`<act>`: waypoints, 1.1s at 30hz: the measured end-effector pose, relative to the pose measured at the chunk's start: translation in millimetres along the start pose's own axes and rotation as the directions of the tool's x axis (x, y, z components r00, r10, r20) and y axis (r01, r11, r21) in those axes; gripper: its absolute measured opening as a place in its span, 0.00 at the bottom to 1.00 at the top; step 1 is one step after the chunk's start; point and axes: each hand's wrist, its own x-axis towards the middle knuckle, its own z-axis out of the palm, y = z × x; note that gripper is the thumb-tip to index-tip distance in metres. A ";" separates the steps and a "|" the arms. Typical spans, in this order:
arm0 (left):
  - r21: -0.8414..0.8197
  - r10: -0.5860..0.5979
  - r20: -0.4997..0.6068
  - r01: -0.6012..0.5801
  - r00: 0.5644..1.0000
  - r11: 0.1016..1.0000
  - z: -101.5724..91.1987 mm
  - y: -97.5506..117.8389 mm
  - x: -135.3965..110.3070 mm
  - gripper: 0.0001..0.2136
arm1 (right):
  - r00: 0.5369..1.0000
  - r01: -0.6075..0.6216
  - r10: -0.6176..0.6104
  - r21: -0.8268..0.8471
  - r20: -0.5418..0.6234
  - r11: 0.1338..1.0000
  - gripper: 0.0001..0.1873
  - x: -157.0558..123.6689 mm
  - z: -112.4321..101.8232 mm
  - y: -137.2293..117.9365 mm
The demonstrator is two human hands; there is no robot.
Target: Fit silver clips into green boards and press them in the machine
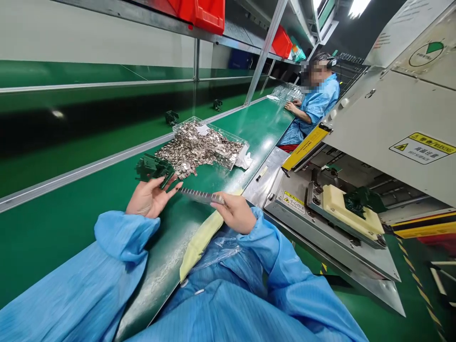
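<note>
One left hand (149,198), one right hand (235,213), one metal strip (201,195), one clear tray (188,121), two red bins (206,16)

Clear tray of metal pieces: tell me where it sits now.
In the head view, the clear plastic tray sits on the green bench top just beyond the left hand, with metal pieces heaped in it and spilling toward that hand.

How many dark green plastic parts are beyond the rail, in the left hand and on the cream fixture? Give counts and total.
Dark green parts beyond the rail: 2
Part in the left hand: 1
Part on the cream fixture: 1
Total: 4
</note>
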 end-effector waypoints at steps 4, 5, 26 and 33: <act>0.047 0.013 0.029 -0.014 1.000 0.999 1.2 -0.5 -4.7 0.08 | 0.933 0.343 -0.307 -0.200 0.190 0.918 0.17 -2.7 -6.6 4.4; 0.064 -0.001 0.053 -0.002 0.999 0.998 2.1 -4.8 -7.8 0.08 | 0.917 0.384 -0.335 -0.250 0.216 0.889 0.17 -6.0 -7.1 6.6; 0.359 -0.007 0.292 -0.103 0.956 0.928 5.3 -69.5 -33.3 0.24 | 0.804 -0.540 0.587 0.525 0.094 0.657 0.22 -112.5 44.2 23.8; 0.419 0.012 0.330 -0.158 0.944 0.894 16.6 -88.5 -28.6 0.20 | 0.772 -0.464 0.625 0.774 0.117 0.430 0.24 -92.7 61.1 25.8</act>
